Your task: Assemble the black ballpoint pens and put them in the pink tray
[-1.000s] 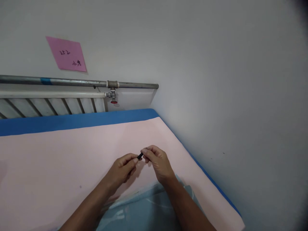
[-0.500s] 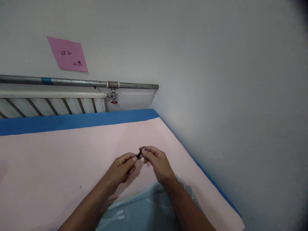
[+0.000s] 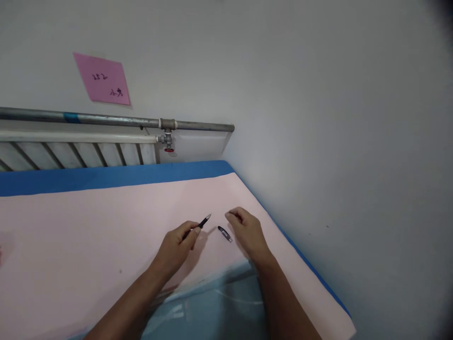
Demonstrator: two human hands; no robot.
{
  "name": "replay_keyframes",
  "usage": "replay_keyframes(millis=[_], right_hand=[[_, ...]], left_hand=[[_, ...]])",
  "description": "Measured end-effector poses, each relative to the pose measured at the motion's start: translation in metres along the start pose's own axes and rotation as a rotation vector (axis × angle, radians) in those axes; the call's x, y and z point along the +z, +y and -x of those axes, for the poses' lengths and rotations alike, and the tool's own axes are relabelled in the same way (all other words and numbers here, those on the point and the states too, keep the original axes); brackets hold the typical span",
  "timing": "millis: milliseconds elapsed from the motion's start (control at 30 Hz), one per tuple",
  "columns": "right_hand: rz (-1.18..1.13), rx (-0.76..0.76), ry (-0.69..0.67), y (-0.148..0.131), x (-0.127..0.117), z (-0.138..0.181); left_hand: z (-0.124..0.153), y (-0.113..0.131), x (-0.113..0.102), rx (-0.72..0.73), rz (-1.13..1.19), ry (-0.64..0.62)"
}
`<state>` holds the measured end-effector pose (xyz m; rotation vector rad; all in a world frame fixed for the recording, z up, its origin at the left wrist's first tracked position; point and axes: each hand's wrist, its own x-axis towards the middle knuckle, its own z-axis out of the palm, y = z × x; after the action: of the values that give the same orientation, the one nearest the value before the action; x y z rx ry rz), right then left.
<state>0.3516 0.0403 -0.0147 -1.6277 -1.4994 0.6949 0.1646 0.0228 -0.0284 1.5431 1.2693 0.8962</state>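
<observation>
My left hand (image 3: 177,245) is closed around a black pen (image 3: 202,222), whose bare metal tip points up and to the right. A black pen cap (image 3: 224,233) lies loose on the pink sheet (image 3: 88,231) between my hands. My right hand (image 3: 247,231) hovers just right of the cap, fingers curled and holding nothing that I can see.
The pink sheet covers a blue-edged table (image 3: 106,175) set in a corner of grey walls. A radiator (image 3: 71,153) and metal pipe (image 3: 116,120) with a red valve (image 3: 169,149) run behind it. A pink note (image 3: 102,79) sticks on the wall. Light blue fabric (image 3: 208,307) lies near me.
The cap has come off the pen. My right hand drew away to the right and the cap now lies on the sheet; my left hand keeps the uncapped pen.
</observation>
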Motion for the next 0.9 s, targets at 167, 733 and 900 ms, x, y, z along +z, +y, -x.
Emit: replay_keyframes(millis=[167, 733, 900], right_hand=[[0.569, -0.019, -0.179, 0.016, 0.002, 0.002], [-0.887, 0.083, 0.017, -0.012, 0.015, 0.0], [-0.887, 0.039, -0.069, -0.014, 0.022, 0.008]], left_hand=[[-0.002, -0.007, -0.001, -0.02, -0.004, -0.001], [0.017, -0.008, 0.015, -0.095, 0.218, -0.03], [0.026, -0.006, 0.016, -0.118, 0.223, -0.026]])
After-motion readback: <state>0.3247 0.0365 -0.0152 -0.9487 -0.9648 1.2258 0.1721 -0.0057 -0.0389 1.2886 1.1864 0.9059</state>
